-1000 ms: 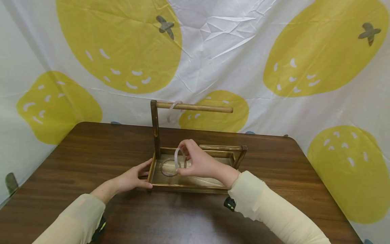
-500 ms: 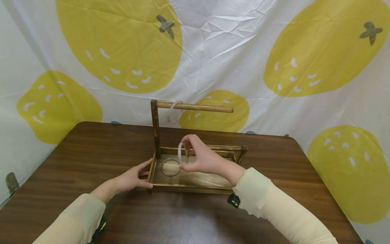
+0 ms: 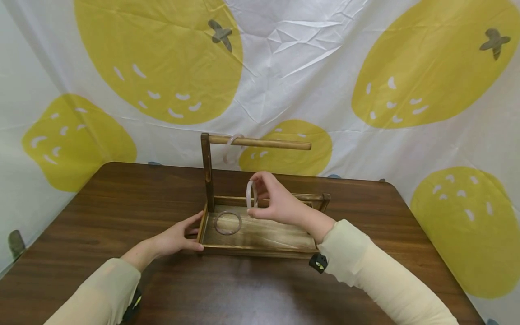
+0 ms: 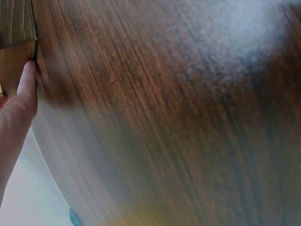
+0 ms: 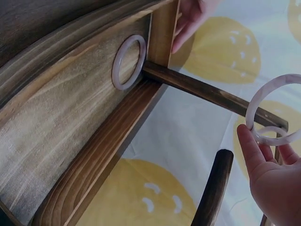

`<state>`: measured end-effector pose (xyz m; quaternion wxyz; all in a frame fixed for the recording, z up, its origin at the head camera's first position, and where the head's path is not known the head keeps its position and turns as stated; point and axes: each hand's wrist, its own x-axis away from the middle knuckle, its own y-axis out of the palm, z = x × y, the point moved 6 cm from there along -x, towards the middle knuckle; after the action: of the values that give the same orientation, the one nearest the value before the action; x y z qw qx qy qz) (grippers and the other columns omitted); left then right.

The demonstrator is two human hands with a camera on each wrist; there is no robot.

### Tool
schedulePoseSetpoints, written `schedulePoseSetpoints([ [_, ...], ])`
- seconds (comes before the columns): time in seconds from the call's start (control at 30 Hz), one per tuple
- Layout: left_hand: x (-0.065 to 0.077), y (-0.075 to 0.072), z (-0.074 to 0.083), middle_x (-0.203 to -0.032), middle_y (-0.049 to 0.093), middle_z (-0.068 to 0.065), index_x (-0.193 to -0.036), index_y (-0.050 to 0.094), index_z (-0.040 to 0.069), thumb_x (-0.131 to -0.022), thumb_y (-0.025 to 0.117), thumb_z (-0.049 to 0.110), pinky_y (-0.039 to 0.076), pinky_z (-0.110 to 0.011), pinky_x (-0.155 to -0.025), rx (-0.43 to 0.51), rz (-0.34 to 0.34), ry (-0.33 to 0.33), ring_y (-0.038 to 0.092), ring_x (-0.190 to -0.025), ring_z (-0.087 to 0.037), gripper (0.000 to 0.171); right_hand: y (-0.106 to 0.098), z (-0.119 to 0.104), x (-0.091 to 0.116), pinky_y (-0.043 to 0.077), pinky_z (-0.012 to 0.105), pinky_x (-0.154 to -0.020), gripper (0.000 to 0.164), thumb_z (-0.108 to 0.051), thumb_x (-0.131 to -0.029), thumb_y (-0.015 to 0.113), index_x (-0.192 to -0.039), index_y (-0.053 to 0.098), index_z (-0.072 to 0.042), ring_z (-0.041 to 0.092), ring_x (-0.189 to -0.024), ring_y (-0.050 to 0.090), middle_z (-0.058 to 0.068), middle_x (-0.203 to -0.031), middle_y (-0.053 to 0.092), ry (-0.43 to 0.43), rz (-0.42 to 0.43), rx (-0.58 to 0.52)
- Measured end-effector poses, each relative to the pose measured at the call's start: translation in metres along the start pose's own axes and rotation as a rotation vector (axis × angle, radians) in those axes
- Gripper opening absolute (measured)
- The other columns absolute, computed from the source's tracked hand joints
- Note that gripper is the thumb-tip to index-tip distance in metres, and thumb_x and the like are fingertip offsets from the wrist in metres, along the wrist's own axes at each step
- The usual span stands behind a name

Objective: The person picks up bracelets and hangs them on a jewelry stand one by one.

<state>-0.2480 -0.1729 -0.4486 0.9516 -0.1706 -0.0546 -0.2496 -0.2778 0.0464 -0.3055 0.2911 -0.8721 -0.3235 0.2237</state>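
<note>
A wooden bangle stand has a shallow tray (image 3: 264,248) at its base, an upright post and a high horizontal bar (image 3: 280,144). My right hand (image 3: 280,204) pinches a pale, whitish bangle (image 3: 249,195) between thumb and fingers, upright above the tray. The right wrist view shows this bangle's ring in full curve at the fingertips. Flat on the tray floor, near its left end, lies a second bangle (image 3: 228,234), pale purplish. My left hand (image 3: 174,238) rests against the tray's left end, thumb and fingers spread and straight; the thumb (image 4: 29,75) touches the corner.
Another pale bangle (image 3: 227,151) hangs on the high bar close to the post. A lower bar (image 3: 313,197) runs along the back right of the stand. Behind the brown table (image 3: 122,203) hangs a white cloth (image 3: 284,81) with yellow fruit prints.
My right hand has lifted the bangle it pinches up and to the right, away from the one lying in the tray. The left hand has stayed at the tray's end.
</note>
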Motion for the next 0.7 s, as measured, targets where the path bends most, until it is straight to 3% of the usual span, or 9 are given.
schedulePoseSetpoints([
  [0.7, 0.001, -0.001, 0.000, -0.151, 0.014, -0.032, -0.150, 0.003, 0.001, -0.079, 0.075, 0.020, 0.041, -0.048, -0.102, -0.029, 0.009, -0.003, 0.032, -0.133, -0.045, 0.103, -0.026, 0.010, 0.009, 0.049, 0.041, -0.093, 0.061, -0.002, -0.078, 0.068, -0.128, 0.034, 0.007, 0.039, -0.105, 0.050, 0.023, -0.115, 0.044, 0.054, 0.093, -0.096],
])
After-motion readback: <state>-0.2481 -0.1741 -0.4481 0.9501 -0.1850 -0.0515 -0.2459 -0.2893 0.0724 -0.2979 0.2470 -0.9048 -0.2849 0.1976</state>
